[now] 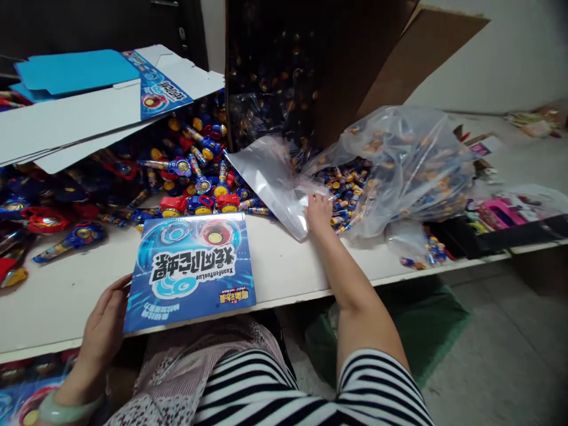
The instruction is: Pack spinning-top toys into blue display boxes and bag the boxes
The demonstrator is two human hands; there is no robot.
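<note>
1. The place looks like a small toy packing workshop, not a home room.
2. A long white worktable [288, 266] carries a big heap of identical blue and red spinner toys [190, 171].
3. Flat unfolded printed cartons [89, 112] lie stacked at the left.
4. A large brown cardboard box [310, 65] and a clear plastic bag [399, 165] hold many small parts in bulk.

Head camera looks forward and down, close over the white table [284, 266].
</note>
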